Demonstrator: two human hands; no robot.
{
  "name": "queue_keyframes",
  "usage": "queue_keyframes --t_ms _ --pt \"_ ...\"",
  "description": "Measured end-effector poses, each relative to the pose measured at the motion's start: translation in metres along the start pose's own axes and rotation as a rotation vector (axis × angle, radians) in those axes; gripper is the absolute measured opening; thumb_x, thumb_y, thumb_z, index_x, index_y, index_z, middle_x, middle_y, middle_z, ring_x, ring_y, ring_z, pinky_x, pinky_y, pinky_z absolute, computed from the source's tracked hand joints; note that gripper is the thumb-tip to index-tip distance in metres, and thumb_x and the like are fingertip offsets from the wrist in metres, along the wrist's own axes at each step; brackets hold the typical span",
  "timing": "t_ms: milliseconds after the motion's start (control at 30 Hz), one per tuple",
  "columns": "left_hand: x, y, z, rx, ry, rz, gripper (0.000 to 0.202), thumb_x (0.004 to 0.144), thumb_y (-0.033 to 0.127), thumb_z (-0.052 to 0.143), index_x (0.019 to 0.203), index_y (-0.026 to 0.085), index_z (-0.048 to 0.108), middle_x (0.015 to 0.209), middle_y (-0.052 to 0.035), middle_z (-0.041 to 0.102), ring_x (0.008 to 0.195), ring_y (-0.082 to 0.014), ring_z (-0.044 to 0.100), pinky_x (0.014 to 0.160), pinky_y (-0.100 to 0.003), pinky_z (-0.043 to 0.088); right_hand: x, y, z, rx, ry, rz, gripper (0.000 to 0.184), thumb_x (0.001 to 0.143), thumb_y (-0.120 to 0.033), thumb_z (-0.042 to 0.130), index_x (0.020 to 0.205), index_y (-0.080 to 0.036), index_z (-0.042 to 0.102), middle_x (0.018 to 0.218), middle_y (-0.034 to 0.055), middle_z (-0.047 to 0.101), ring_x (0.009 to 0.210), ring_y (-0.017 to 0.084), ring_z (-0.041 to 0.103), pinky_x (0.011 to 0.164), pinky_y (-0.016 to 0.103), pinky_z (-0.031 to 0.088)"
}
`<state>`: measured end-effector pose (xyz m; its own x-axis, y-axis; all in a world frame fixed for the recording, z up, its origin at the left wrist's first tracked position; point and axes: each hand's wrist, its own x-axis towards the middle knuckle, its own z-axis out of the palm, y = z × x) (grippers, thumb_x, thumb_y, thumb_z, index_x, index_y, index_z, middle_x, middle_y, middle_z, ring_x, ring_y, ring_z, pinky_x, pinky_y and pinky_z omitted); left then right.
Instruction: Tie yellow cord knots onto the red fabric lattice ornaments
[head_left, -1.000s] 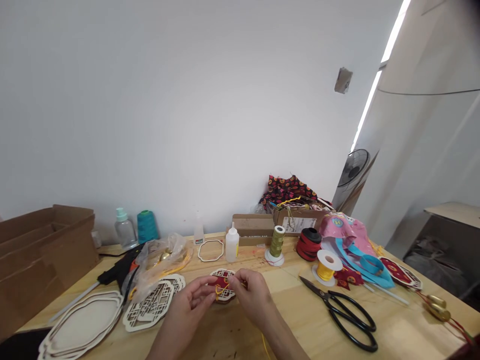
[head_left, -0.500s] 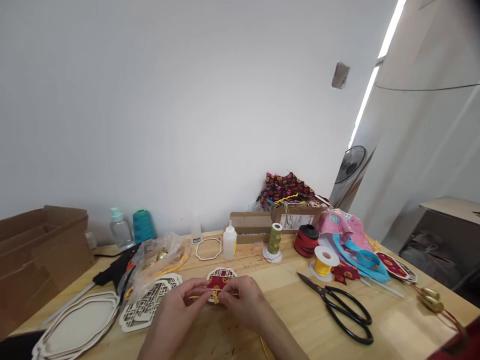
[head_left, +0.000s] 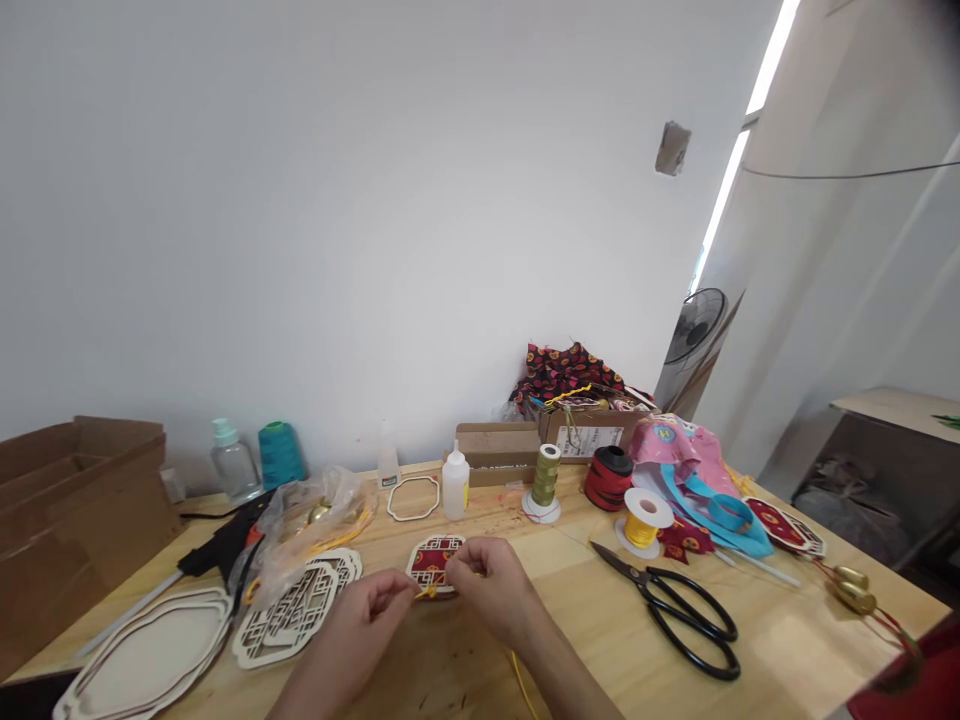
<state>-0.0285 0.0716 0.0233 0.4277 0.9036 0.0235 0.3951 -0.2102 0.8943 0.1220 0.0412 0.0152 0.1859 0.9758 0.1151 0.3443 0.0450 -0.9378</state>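
Note:
A small wooden lattice frame backed with red patterned cloth (head_left: 433, 558) lies on the wooden table (head_left: 600, 640) in front of me. My left hand (head_left: 369, 612) pinches a yellow cord (head_left: 426, 592) at the frame's near edge. My right hand (head_left: 495, 588) is closed in a pinch on the same cord just right of the frame. The cord trails back toward me along my right forearm (head_left: 521, 672).
White lattice cutouts (head_left: 294, 610) and oval frames (head_left: 146, 655) lie at left beside a glue gun (head_left: 221, 545) and a plastic bag (head_left: 315, 520). Black scissors (head_left: 671, 610), thread spools (head_left: 643, 518), a glue bottle (head_left: 454, 483), cardboard boxes (head_left: 75, 500) and fabric surround the spot.
My hands have drawn slightly apart and toward me, pulling the yellow cord at the frame's near edge. The view has shifted a little to the right.

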Motion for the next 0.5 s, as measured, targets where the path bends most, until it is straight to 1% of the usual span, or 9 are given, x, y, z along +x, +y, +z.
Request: queue_keyframes --t_ms 67,133,233,333,433,500 --pt "0.0 0.004 0.0 -0.018 -0.05 -0.005 0.023 0.067 0.035 0.051 0.059 0.017 0.064 0.054 0.002 0.063 0.055 -0.0166 0.055 0.049 -0.02 0.039 -0.001 -0.004 -0.001 0.027 0.008 0.019 0.017 0.065 -0.018 0.045 0.052 -0.012 0.055 0.047 -0.0042 0.044 0.045 0.007 0.036 0.042 0.016 0.027" --pt "-0.001 0.007 0.001 -0.052 -0.074 -0.016 0.023 0.066 0.036 0.053 0.06 0.017 0.065 0.056 0.0017 0.065 0.057 -0.0172 0.057 0.051 -0.02 0.041 -0.001 -0.007 -0.002 0.045 0.012 0.03 0.017 0.065 -0.02 0.048 0.052 -0.012 0.056 0.048 -0.0032 0.047 0.046 0.007 0.038 0.043 0.016 0.029" --pt "0.0 0.01 0.003 -0.105 -0.036 -0.004 0.019 0.065 0.034 0.056 0.067 0.019 0.067 0.062 0.0008 0.068 0.065 -0.0194 0.06 0.057 -0.022 0.045 -0.002 -0.01 -0.003 0.069 0.011 0.055 0.015 0.062 -0.023 0.054 0.052 -0.012 0.057 0.05 -0.0017 0.05 0.049 0.008 0.042 0.045 0.017 0.032" --pt "0.001 0.009 0.004 -0.133 0.007 0.011 0.017 0.063 0.033 0.059 0.071 0.021 0.067 0.065 0.0001 0.069 0.072 -0.0217 0.062 0.064 -0.025 0.047 -0.003 -0.014 -0.003 0.119 0.002 0.089 0.015 0.059 -0.024 0.057 0.051 -0.012 0.057 0.049 -0.0022 0.05 0.047 0.008 0.041 0.045 0.018 0.032" --pt "0.003 0.006 0.0 -0.083 0.01 0.042 0.017 0.06 0.035 0.061 0.07 0.024 0.069 0.074 -0.0007 0.071 0.076 -0.0232 0.062 0.07 -0.027 0.047 -0.004 -0.016 -0.004 0.136 0.016 0.094 0.014 0.058 -0.023 0.058 0.05 -0.012 0.057 0.048 -0.0038 0.048 0.046 0.007 0.04 0.044 0.017 0.031" --pt "0.005 0.001 -0.003 -0.037 0.046 0.021 0.017 0.057 0.037 0.063 0.069 0.026 0.07 0.077 -0.0006 0.071 0.078 -0.0248 0.062 0.075 -0.029 0.046 -0.005 -0.017 -0.004 0.142 0.026 0.112 0.012 0.057 -0.023 0.06 0.05 -0.013 0.058 0.047 -0.0045 0.047 0.047 0.007 0.04 0.045 0.017 0.03"
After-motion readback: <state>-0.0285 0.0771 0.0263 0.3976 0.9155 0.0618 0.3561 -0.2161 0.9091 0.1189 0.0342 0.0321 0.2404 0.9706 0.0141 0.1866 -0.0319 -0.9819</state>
